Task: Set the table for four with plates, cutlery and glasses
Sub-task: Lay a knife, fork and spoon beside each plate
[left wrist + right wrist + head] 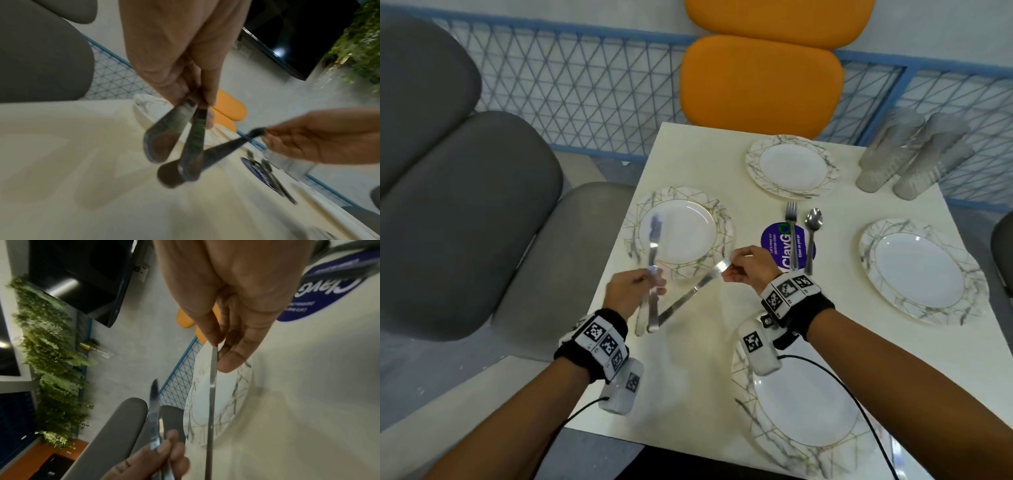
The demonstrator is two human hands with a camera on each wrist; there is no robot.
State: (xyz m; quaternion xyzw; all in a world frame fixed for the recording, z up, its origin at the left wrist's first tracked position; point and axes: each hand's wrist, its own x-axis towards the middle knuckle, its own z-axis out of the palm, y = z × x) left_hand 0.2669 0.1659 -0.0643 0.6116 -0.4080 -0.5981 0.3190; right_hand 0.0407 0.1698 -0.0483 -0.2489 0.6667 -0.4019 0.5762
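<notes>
Both hands hold cutlery above the table's nine o'clock edge, left hand [627, 291] clutching a bunch [650, 301], right hand [748, 267] pinching one piece [690, 294] free, likely to lay beside the nine o'clock plate [677, 236].

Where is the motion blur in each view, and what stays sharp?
Head view: cutlery in the left hand smears, plates stay crisp. Left wrist view: spoons and table blurred. Right wrist view: single piece of cutlery fairly sharp, foliage soft.
</notes>
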